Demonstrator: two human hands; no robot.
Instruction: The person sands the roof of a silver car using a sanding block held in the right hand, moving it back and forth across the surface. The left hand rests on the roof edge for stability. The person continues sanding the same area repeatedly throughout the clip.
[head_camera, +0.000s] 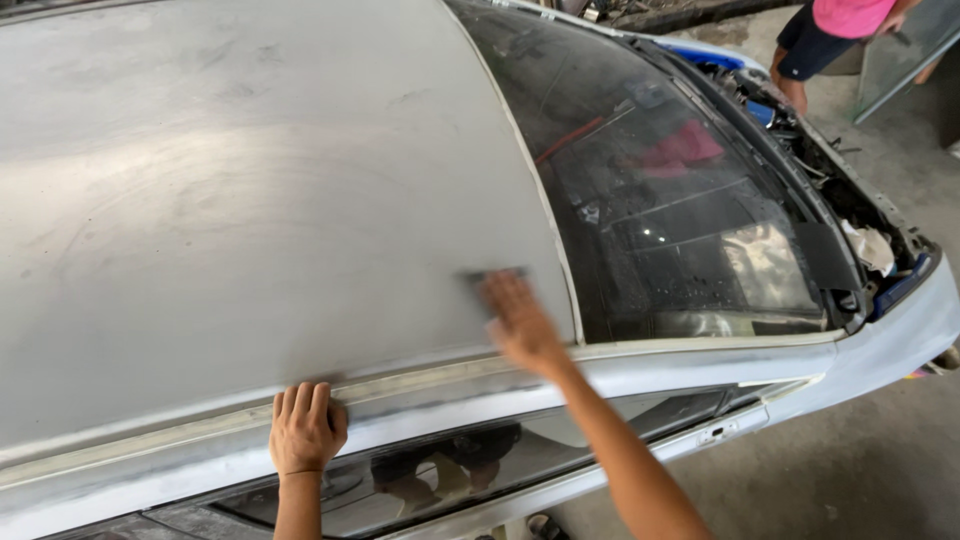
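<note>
While the left hand (305, 430) braces flat, fingers spread, on the roof edge rail (420, 385), the right hand (520, 322) presses a thin sanding sheet (495, 280) onto the car roof (250, 200). Sheet looks light, floppy; hold by palm pressure. Windshield trim (545, 210) just beside; open panel leftward.

Sanding block (497, 277) on car roof (250, 200), windshield (680, 200) right.
</note>
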